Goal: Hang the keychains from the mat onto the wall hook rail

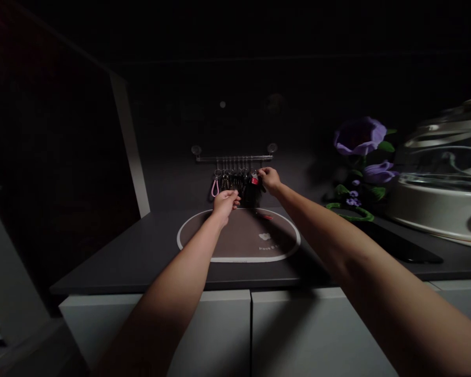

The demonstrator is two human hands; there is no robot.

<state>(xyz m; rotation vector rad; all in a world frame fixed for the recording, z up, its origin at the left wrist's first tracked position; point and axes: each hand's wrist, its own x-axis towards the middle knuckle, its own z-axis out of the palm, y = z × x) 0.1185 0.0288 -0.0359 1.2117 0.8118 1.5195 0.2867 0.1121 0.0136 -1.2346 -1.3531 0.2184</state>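
Observation:
A clear rail with hooks is fixed to the dark wall, and several bunches of keys hang from it. At its left end hangs a pink loop strap. My right hand is closed at the right end of the row, its fingertips on a key ring with a red tag. Lower and to the left, my left hand is closed in front of the hanging keys; what its fingers pinch, if anything, is too small and dark to name.
Beneath the hands a brown mat with a white rim lies on the dark counter. A small red item rests on it. To the right are purple flowers, a black flat slab and a white appliance.

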